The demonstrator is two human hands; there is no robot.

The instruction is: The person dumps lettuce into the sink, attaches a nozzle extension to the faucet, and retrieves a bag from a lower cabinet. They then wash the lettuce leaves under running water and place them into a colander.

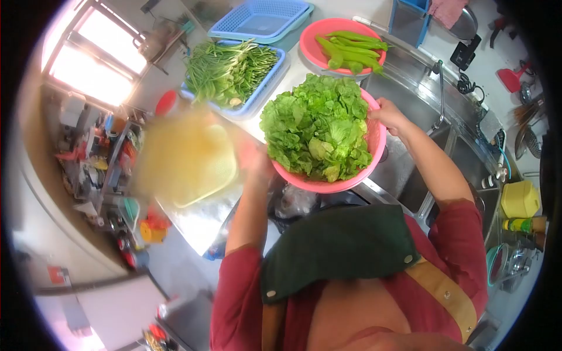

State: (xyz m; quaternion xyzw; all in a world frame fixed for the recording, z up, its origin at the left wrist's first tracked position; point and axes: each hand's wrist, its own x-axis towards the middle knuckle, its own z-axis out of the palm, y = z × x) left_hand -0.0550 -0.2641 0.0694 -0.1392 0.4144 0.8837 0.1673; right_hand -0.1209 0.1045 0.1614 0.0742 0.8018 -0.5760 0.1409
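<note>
A pink plastic basket (379, 137) heaped with leafy green lettuce (319, 126) is in front of me, over the front edge of the counter and beside the sink. My right hand (391, 117) is closed on the basket's right rim. At the left rim, my left hand (255, 161) is closed against the basket, its fingers partly blurred and tucked beside the leaves. Behind the lettuce stands a red basin (310, 42) of long green peppers (351, 51). A blue basket (270, 81) with green stalks (231, 73) lies back left.
A stainless steel sink (398, 169) with a tap (440, 96) lies at right. On the left, a smeared yellowish patch hides part of a pale tray (219, 169). An empty blue basket (257, 20) sits at the back. A yellow container (520, 199) stands far right.
</note>
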